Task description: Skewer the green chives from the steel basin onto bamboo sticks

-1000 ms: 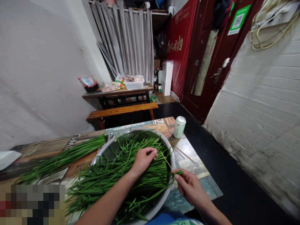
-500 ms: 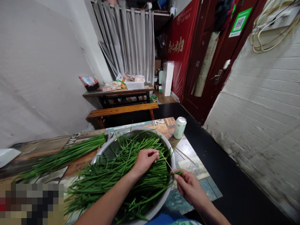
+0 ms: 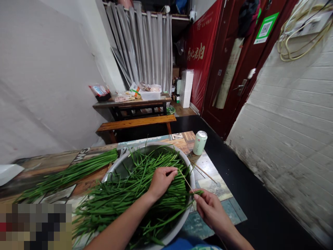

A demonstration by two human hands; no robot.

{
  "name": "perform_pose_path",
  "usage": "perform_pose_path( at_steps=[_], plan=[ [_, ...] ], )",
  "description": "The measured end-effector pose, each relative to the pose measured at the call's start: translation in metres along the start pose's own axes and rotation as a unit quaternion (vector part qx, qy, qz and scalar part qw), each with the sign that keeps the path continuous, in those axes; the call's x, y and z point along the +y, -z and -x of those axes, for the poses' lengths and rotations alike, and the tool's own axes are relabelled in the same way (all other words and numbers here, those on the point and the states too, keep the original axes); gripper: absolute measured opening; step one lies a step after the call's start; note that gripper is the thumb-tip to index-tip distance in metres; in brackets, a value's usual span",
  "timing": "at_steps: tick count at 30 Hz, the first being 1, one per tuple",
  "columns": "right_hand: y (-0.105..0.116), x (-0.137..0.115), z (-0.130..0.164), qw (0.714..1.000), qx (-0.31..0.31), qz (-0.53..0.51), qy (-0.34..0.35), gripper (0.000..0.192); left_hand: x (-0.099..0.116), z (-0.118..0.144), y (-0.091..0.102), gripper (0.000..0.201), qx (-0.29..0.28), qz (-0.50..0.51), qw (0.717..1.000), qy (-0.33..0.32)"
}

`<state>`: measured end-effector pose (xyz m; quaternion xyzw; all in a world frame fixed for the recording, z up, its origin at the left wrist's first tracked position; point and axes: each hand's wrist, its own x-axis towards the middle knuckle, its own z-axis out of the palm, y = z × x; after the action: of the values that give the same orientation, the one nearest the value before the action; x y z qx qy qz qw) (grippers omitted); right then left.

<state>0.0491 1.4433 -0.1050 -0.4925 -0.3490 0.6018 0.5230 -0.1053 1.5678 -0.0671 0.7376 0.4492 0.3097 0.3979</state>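
Observation:
A wide metal basin (image 3: 191, 180) heaped with long green chives (image 3: 156, 166) stands right in front of me. Over the heap, my left hand (image 3: 162, 180) is closed, thumb and forefinger pinched at the upper tip of a thin bamboo skewer (image 3: 185, 179). The skewer slants down to my right hand (image 3: 209, 206), which is closed around its lower part at the basin's right rim. A bit of green chive sticks out of the right fingers too. Several chives trail from the basin toward that hand.
A bundle of chives (image 3: 75, 172) lies on the table left of the basin. Loose skewers (image 3: 206, 173) and a pale green can (image 3: 199, 143) are to its right. Beyond stand a wooden bench (image 3: 137, 122) and another table holding a plastic box (image 3: 150, 94).
The left fingertips have shifted very slightly at the skewer's tip. Both hands otherwise stay where they were, and the view has tilted a little.

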Motion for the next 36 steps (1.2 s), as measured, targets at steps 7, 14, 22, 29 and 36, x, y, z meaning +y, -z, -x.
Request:
perform_pose_path(
  at_steps=[7,14,22,29,36],
  plan=[
    [-0.001,-0.001,-0.001,1.000,0.002,0.013,0.000,0.042,0.005,0.002,0.000,0.022,0.014,-0.044,0.998,-0.030],
    [-0.004,-0.004,-0.003,1.000,0.003,-0.013,0.003,0.042,0.004,0.006,-0.005,0.020,-0.029,-0.043,0.997,-0.062],
    [-0.010,-0.012,-0.006,0.999,0.012,-0.018,0.030,0.040,0.015,0.014,-0.009,0.018,-0.157,-0.029,0.979,-0.123],
    [-0.011,-0.015,-0.013,0.998,-0.005,-0.030,0.053,0.035,0.021,0.018,-0.006,0.021,-0.188,-0.044,0.973,-0.122],
    [-0.005,-0.012,-0.009,0.998,0.008,-0.033,0.059,0.032,0.017,0.008,0.012,0.023,-0.057,-0.182,0.974,-0.123]
  ],
)
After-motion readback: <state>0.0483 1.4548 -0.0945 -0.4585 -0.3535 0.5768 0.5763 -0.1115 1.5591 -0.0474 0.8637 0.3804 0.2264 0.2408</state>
